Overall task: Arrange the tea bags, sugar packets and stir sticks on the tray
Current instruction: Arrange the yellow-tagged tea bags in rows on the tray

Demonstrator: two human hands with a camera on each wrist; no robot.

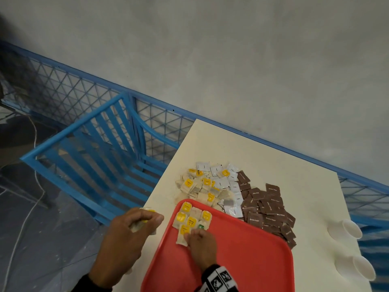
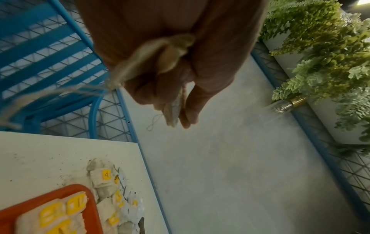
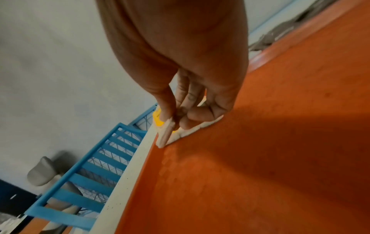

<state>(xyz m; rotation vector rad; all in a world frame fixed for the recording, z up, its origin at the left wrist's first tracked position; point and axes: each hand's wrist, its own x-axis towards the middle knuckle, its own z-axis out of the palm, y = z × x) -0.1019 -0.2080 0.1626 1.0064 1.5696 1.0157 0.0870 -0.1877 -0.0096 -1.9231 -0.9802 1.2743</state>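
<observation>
A red tray lies at the table's near edge, with several yellow-tagged tea bags set side by side in its far left corner. My right hand is on the tray and pinches the nearest tea bag of that group; in the right wrist view the right hand lifts one edge of this tea bag off the tray. My left hand hovers just left of the tray and grips a bunch of tea bags, strings dangling. No stir sticks are in view.
Beyond the tray lie a loose heap of tea bags, white sugar packets and brown sugar packets. Two paper cups lie at the table's right edge. A blue chair stands left of the table, with a blue railing behind it.
</observation>
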